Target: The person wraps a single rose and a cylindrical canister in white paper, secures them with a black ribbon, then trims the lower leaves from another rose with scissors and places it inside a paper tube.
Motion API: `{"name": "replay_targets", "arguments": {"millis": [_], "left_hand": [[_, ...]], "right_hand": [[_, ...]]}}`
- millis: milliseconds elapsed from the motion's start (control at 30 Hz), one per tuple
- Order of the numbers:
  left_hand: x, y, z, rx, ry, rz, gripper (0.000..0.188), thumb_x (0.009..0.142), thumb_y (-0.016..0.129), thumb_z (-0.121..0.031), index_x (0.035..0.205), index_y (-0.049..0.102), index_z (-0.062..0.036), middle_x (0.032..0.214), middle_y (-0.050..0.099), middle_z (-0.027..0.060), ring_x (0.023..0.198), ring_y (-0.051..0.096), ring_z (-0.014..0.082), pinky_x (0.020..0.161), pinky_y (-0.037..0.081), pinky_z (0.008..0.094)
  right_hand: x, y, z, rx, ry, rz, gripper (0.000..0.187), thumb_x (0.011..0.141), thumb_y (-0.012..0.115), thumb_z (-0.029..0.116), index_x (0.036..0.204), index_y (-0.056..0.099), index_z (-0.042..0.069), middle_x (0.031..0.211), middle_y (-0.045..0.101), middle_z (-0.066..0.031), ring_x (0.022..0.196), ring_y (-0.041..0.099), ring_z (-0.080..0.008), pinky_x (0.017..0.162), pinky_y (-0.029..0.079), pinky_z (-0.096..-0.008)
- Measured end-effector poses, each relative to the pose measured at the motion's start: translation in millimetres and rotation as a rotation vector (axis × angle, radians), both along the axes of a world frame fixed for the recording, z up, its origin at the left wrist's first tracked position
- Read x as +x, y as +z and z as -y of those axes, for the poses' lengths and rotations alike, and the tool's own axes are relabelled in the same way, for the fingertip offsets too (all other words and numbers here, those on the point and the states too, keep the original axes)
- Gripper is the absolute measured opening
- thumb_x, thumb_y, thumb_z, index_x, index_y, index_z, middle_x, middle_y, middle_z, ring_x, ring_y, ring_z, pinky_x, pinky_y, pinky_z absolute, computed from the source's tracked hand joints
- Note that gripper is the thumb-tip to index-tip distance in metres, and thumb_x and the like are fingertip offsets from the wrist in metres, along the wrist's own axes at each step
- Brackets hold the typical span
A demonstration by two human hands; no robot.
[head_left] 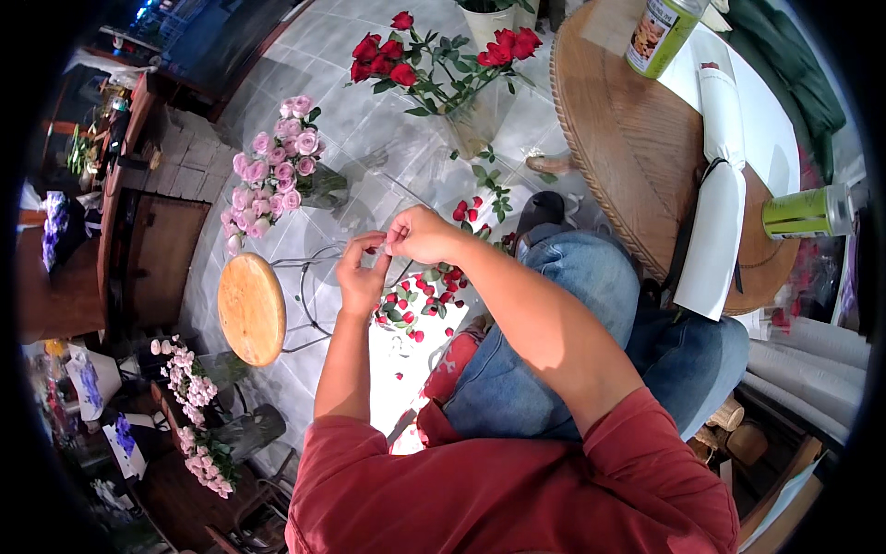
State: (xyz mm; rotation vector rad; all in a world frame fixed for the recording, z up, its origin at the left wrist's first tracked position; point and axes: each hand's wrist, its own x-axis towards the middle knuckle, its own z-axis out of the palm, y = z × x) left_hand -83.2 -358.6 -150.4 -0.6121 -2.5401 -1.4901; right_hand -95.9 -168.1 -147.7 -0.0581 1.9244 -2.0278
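Note:
My left hand (361,270) and my right hand (418,234) meet in front of me, fingertips close together. Both are closed in a pinch on something small and pale that I cannot make out. A thin, straight rod (406,190) shows just beyond my right hand. Below my hands, many short red rose heads and green leaves (420,300) lie scattered on the sunlit floor. To the left of my hands stands a stool with a round wooden seat (252,309) and thin metal legs.
Pink roses (277,166) and red roses (397,65) stand in clear vases on the tiled floor (355,138). At right, a round wooden table (600,102) carries a white-wrapped bundle (715,235), a green can (808,212) and another can (660,37). Smaller pink flowers (189,383) stand at lower left.

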Motion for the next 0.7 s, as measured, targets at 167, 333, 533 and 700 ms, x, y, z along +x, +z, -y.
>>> {"name": "replay_targets", "arguments": {"millis": [167, 333, 533, 700], "left_hand": [[-8.4, 10.2, -9.4, -0.009, -0.014, -0.011, 0.021, 0.080, 0.076, 0.007, 0.098, 0.070, 0.0005, 0.107, 0.073, 0.0125, 0.090, 0.065, 0.0169, 0.080, 0.052, 0.0297], [-38.9, -3.2, -24.7, -0.428, 0.048, 0.059, 0.025, 0.076, 0.078, -0.001, 0.100, 0.072, 0.0013, 0.102, 0.073, 0.0167, 0.081, 0.070, 0.0276, 0.075, 0.057, 0.0370], [-99.0, -142.5, 9.3, -0.566, -0.052, 0.234, 0.026, 0.074, 0.076, -0.006, 0.100, 0.076, -0.0056, 0.104, 0.074, 0.0175, 0.089, 0.073, 0.0335, 0.083, 0.058, 0.0415], [-107.7, -162.2, -21.9, -0.792, -0.134, 0.244, 0.036, 0.077, 0.072, -0.005, 0.111, 0.075, -0.0160, 0.116, 0.073, 0.0146, 0.107, 0.069, 0.0333, 0.092, 0.056, 0.0433]], "right_hand": [[-5.6, 7.3, -10.7, 0.025, -0.041, 0.098, 0.013, 0.078, 0.083, 0.012, 0.080, 0.075, 0.002, 0.077, 0.073, -0.0105, 0.073, 0.068, -0.0184, 0.071, 0.055, -0.0337], [-9.2, 25.4, -20.6, 0.182, -0.158, 0.073, 0.006, 0.082, 0.079, 0.005, 0.084, 0.075, 0.002, 0.081, 0.072, -0.0071, 0.074, 0.065, -0.0135, 0.069, 0.052, -0.0295], [-15.9, 47.2, -26.6, 0.017, -0.324, -0.025, 0.011, 0.077, 0.080, 0.011, 0.082, 0.075, 0.002, 0.080, 0.075, -0.0121, 0.072, 0.071, -0.0234, 0.073, 0.056, -0.0353], [-17.6, 55.2, -35.5, -0.074, -0.389, 0.020, 0.010, 0.089, 0.071, 0.003, 0.097, 0.069, -0.003, 0.084, 0.071, -0.0105, 0.075, 0.071, -0.0161, 0.067, 0.058, -0.0303]]}}
